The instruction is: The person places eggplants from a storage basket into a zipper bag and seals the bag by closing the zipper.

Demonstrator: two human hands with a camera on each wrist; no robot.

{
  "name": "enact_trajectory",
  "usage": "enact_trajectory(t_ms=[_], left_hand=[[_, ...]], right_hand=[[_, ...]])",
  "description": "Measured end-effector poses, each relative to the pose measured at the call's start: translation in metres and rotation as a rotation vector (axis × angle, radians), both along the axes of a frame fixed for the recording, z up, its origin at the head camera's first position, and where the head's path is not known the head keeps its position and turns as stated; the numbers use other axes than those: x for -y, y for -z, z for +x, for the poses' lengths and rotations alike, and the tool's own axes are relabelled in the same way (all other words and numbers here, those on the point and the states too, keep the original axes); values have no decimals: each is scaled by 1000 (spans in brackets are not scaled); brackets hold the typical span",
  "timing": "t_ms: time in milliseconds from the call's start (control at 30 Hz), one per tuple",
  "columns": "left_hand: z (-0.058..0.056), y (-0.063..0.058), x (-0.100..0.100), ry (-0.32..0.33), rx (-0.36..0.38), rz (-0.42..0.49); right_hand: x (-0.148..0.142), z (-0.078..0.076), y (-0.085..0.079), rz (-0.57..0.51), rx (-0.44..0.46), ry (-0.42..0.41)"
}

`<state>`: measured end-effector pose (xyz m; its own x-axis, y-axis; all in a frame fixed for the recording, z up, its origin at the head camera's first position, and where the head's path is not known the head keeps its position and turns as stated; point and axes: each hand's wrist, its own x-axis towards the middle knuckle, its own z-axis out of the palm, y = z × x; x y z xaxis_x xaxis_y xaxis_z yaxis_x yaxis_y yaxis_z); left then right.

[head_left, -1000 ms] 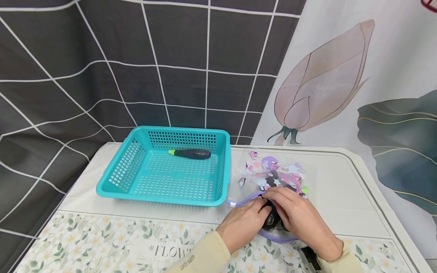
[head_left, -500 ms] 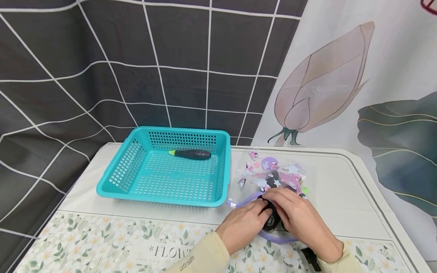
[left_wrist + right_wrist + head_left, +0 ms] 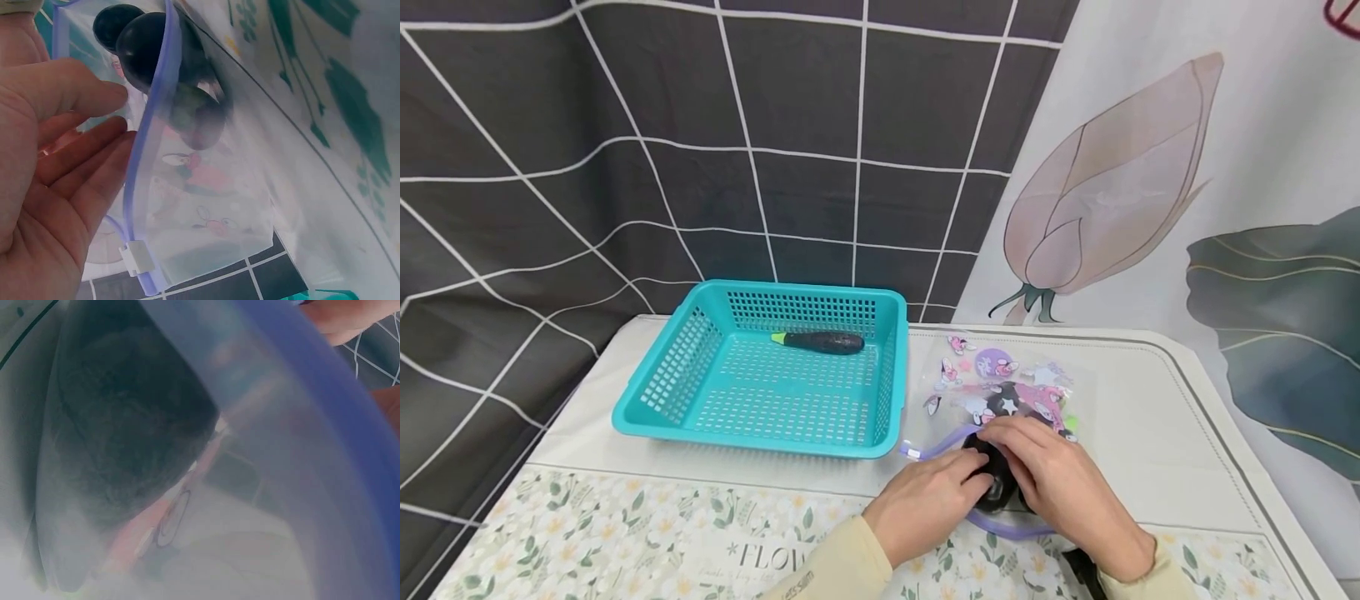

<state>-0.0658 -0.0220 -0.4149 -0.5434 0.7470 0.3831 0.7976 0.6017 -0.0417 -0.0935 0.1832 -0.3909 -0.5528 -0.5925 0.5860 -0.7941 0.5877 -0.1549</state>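
A clear zip bag (image 3: 936, 417) with cartoon prints and a purple rim lies on the table, its mouth toward me. Dark, glossy, rounded things, perhaps eggplants (image 3: 997, 493), show in the mouth, and again through the film as dark shapes (image 3: 142, 50) in the left wrist view. My right hand (image 3: 1056, 479) grips the upper rim with bent fingers; its fingertips are partly hidden. At the left of the mouth, my left hand (image 3: 925, 504) reaches its fingertips to the dark things. In the left wrist view its loosely bent fingers (image 3: 94, 150) hold nothing, beside the rim.
A turquoise basket (image 3: 760, 450) stands left of the bag, with one dark eggplant (image 3: 823, 342) with a lime-green stem lying in it. A dark gridded curtain (image 3: 805, 200) hangs behind the table. The front of the table has a flowered cover (image 3: 647, 533).
My left hand has drawn back slightly to the left, so more of the dark thing in the bag's mouth shows. The right hand and the basket stay where they were.
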Motion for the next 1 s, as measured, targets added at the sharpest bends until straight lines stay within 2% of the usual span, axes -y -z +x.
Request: enact_trajectory(t_ms=[167, 367, 467, 733, 833, 1000], left_hand=[[4, -6, 3, 75, 34, 62], [3, -14, 10, 167, 66, 202], [1, -18, 16, 188, 50, 242], [-8, -34, 39, 184, -88, 268], [-12, -41, 48, 162, -80, 290], [-17, -52, 64, 85, -29, 319]], right_hand=[[-1, 1, 2, 1, -6, 5], [-1, 1, 2, -9, -15, 3], [-1, 0, 2, -11, -17, -1], [0, 1, 0, 5, -17, 10], [0, 0, 0, 8, -11, 8], [0, 0, -1, 13, 5, 4]])
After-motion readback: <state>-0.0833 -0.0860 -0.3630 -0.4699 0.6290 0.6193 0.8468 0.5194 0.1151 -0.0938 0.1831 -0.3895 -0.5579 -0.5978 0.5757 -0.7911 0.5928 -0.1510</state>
